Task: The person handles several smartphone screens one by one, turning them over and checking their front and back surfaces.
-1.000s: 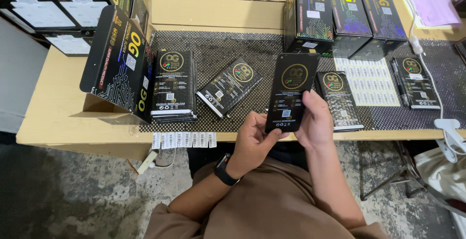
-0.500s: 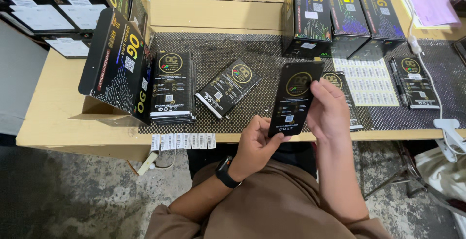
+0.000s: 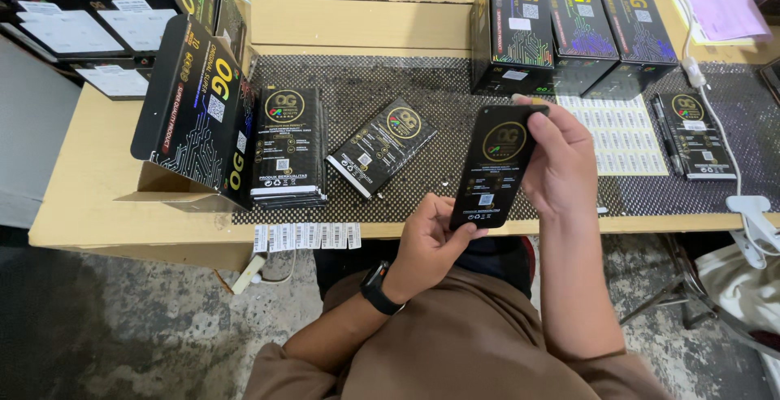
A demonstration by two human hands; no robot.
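Wooden table [image 3: 97, 197]: stacked packets [image 3: 286, 148], black boxes [image 3: 569, 26].

The tabletop [image 3: 97, 197] is light wood. A dark dotted mat [image 3: 366, 83] covers its middle. On the mat at the left lies a stack of flat black packs [image 3: 286, 148], with 1 more black pack [image 3: 380, 146] just right of it. A big black box [image 3: 195, 115] leans at the left. 3 black boxes [image 3: 573, 30] stand at the far side. A white sticker sheet [image 3: 621, 136] lies at the right, with another flat pack [image 3: 695, 136] beside it.
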